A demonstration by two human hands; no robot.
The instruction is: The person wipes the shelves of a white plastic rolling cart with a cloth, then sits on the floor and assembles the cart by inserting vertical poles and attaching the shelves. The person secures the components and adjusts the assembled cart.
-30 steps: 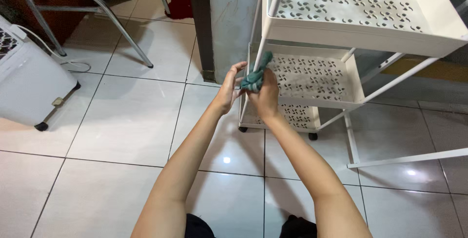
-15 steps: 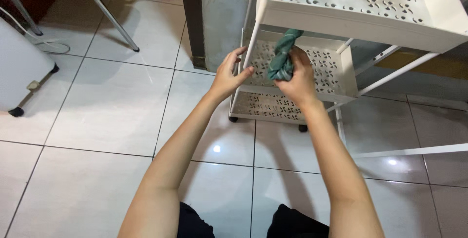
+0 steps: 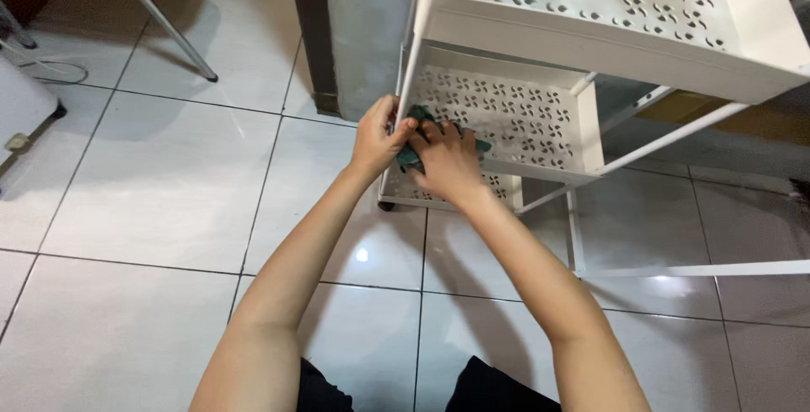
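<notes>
A white plastic trolley (image 3: 591, 49) with perforated shelves stands on the tiled floor at the upper right. My right hand (image 3: 447, 161) presses a dark green cloth (image 3: 413, 157) against the front left corner of the middle shelf (image 3: 506, 117). My left hand (image 3: 381, 134) touches the same cloth beside the trolley's thin white upright post (image 3: 408, 83). Most of the cloth is hidden under my fingers; a bit shows to the right of my right hand.
A grey pillar or cabinet side (image 3: 359, 24) rises just behind the trolley. A metal chair leg (image 3: 160, 24) slants across the upper left. A white appliance on wheels (image 3: 21, 113) with a cable sits at the left edge. A loose white frame bar (image 3: 692, 270) lies right.
Both hands with the cloth have gone from the upper part of the post down to the middle shelf's front corner. The view has shifted closer to the trolley.
</notes>
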